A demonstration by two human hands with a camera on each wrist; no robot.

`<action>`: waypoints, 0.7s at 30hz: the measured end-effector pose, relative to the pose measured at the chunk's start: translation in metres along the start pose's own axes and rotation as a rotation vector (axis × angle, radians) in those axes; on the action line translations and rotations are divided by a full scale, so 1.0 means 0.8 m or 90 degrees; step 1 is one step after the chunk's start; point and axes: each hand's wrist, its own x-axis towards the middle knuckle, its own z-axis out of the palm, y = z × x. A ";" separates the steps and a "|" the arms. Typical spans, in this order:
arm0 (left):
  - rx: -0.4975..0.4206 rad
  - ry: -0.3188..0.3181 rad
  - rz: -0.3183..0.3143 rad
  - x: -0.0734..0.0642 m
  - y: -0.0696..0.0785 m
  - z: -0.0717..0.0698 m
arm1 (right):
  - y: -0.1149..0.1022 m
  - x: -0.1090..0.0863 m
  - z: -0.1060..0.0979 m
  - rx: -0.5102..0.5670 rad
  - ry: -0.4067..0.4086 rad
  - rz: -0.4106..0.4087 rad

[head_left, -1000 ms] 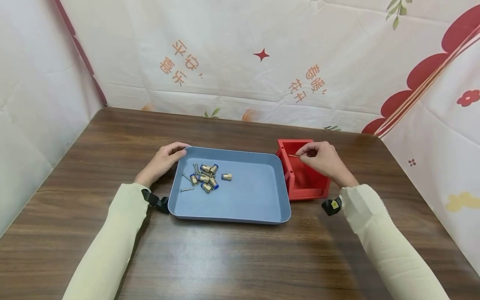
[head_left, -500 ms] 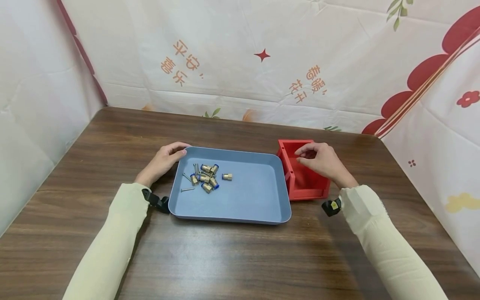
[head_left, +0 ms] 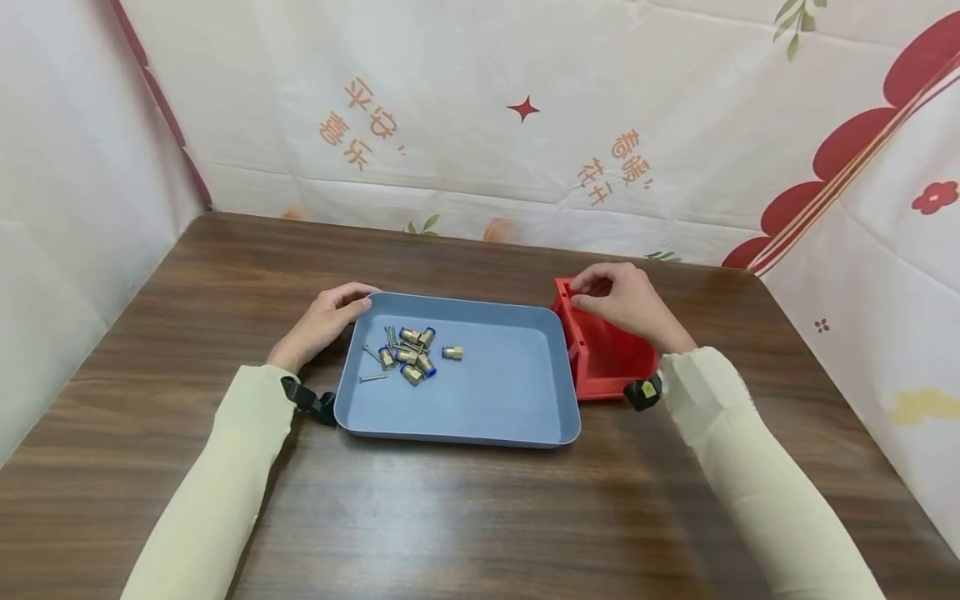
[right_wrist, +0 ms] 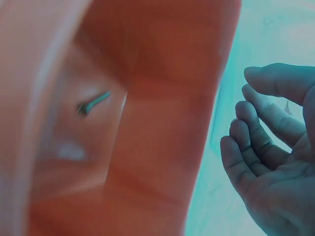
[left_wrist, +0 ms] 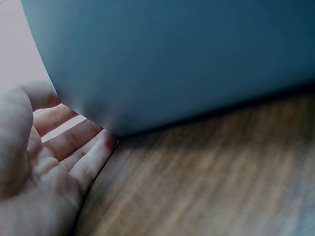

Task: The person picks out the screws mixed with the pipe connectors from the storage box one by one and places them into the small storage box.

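My left hand holds the near-left corner region of a blue-grey tray, thumb at the rim and fingers around the outside. In the left wrist view, fingertips touch the tray wall. In the tray lie several brass fittings with blue collars and several screws. My right hand hovers over a red bin, with loosely bent fingers and nothing between thumb and fingertips. The right wrist view shows one screw on the bin floor.
Tray and bin stand side by side on a brown wood-grain table. A white printed cloth hangs behind the table and along its sides. Black wrist straps sit on both forearms.
My right hand has let go of the screw, which now lies in the red bin. The hand has then shifted left and toward the back. My left hand stays at the tray corner.
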 end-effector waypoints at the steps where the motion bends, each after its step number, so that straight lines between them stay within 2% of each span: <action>1: 0.001 0.002 -0.002 0.000 0.000 -0.001 | -0.004 0.004 0.003 0.005 0.002 -0.012; 7: 0.000 0.000 -0.002 -0.001 0.000 -0.001 | -0.028 0.022 0.020 0.023 0.005 -0.062; 14: -0.005 0.002 -0.003 -0.002 0.001 0.000 | -0.053 0.034 0.047 0.054 -0.012 -0.079; 21: -0.002 0.009 0.008 -0.002 0.001 0.000 | -0.070 0.039 0.078 0.083 -0.051 -0.102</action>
